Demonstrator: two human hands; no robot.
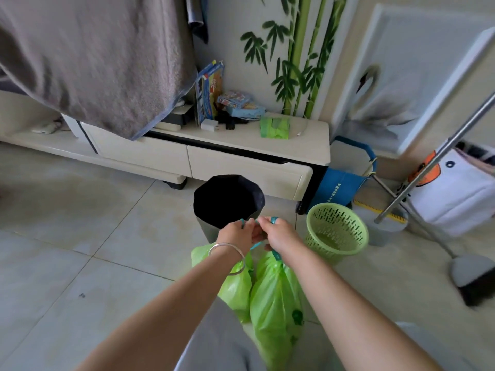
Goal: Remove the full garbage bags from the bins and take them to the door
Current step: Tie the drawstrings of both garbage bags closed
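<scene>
Two full light-green garbage bags hang close together below my hands: one (235, 287) on the left, partly behind my left forearm, and a longer one (276, 303) on the right. My left hand (237, 232) and my right hand (278, 232) meet above them, both pinching the teal drawstrings (257, 246) of the bags. Just beyond my hands stands a grey bin (207, 230) lined with a black bag (227, 199). A green slotted basket bin (336, 232) stands to the right with no bag in it.
A cream TV cabinet (241, 162) runs along the wall behind the bins, with a pack of green bags (274, 127) on top. A blue bag (340, 188), a metal rack pole (434, 162) and a dustpan (474, 277) crowd the right. Tiled floor (80, 250) lies to the left.
</scene>
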